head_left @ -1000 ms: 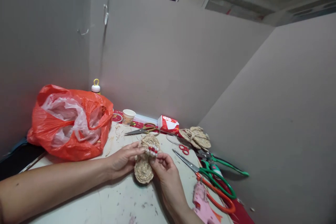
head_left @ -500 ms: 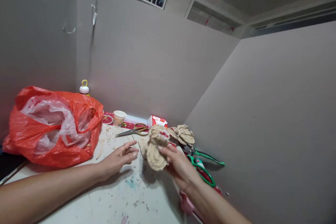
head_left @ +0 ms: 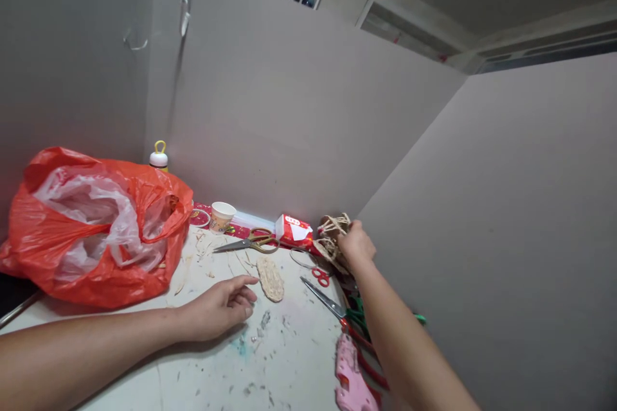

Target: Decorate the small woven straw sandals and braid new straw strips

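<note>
My right hand [head_left: 357, 246] touches straw pieces [head_left: 331, 236]
I can't tell its grip; my left hand [head_left: 222, 307] curls loosely beside the sole [head_left: 270, 280].

Two hands [head_left: 219, 308] [head_left: 357, 245], one red bag [head_left: 99, 230], one paper cup [head_left: 222, 219], one glue gun [head_left: 353, 376], one bottle [head_left: 158, 158].

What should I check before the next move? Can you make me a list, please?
1. Left hand free: ok. The left hand holds nothing, its fingers right by the woven straw sole.
2. Sole lying flat on the table: ok.
3. Right hand's grip: cannot tell. The right hand is at the woven straw pieces, but its fingertips are hidden.
4. Green-handled scissors in full view: not ok. The right forearm hides part of them.
5. Paper cup upright: ok.
6. Pink glue gun cool: cannot tell.
</note>
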The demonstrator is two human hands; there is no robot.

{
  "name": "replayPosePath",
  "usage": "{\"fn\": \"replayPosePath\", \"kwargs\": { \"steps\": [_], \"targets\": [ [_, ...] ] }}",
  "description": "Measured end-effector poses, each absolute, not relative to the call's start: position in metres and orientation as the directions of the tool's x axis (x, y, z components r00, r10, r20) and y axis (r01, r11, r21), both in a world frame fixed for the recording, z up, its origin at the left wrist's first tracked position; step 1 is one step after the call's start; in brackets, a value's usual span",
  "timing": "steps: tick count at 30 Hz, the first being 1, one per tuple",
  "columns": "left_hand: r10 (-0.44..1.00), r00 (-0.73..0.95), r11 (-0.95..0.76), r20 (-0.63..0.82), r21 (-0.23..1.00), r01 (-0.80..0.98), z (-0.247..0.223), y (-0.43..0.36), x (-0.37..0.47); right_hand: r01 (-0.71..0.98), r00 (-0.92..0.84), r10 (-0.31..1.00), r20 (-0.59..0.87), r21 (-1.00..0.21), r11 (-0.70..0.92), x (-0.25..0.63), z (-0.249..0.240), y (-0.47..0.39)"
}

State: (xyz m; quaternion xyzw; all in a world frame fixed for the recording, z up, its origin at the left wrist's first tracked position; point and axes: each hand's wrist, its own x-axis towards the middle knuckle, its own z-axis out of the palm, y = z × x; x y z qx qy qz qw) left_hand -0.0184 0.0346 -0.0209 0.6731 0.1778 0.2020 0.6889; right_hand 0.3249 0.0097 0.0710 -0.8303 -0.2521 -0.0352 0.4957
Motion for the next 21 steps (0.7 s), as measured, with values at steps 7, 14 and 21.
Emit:
{"fn": "replayPosePath", "kwargs": {
  "steps": [7,14,21],
  "targets": [
    [0.5,0.865,-0.048,0.046,0.999,-0.026,-0.019,0.032,-0.02,0.548,0.8,0.508,0.319,-0.733,-0.403,0.326,0.074,0.002],
    [0.649,0.757,-0.061,0.076,0.997,-0.048,-0.026,0.038,-0.017,0.744,0.589,0.699,0.405,-0.611,-0.273,0.254,0.056,-0.02],
    [0.695,0.704,-0.114,0.143,0.99,-0.087,-0.031,0.048,-0.016,0.81,0.418,0.902,0.109,-0.495,-0.315,0.178,0.001,-0.013]
  ]
}}
